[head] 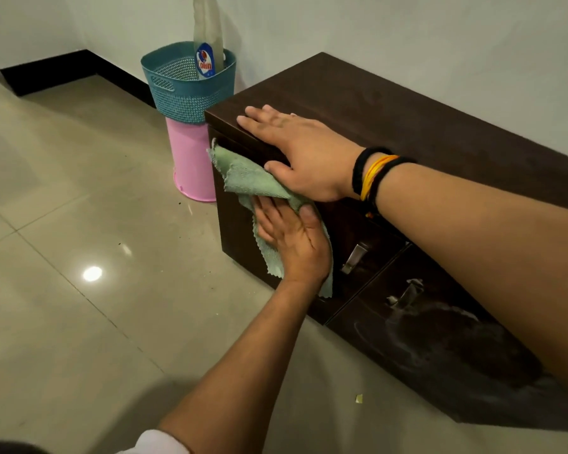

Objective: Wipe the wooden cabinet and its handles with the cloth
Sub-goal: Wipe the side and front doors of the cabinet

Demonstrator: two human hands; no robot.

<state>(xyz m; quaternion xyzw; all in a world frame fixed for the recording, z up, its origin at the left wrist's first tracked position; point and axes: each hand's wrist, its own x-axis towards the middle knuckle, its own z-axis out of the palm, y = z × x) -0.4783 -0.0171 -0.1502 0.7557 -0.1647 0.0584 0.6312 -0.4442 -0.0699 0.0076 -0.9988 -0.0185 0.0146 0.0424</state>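
- The left hand presses the green cloth flat against the front of the wooden cabinet, fingers straight rather than curled round it.
- Two metal handles sit just beside the cloth, untouched.
- The right hand lies flat on the cabinet's top edge, fingers straight and holding nothing, its thumb hanging over the front and touching the cloth.
- Beyond the cabinet, a blue basket holding a bottle is stacked on a pink bin.

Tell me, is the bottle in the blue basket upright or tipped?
Upright: the bottle stands in the blue basket, rising well above its rim; top out of frame.
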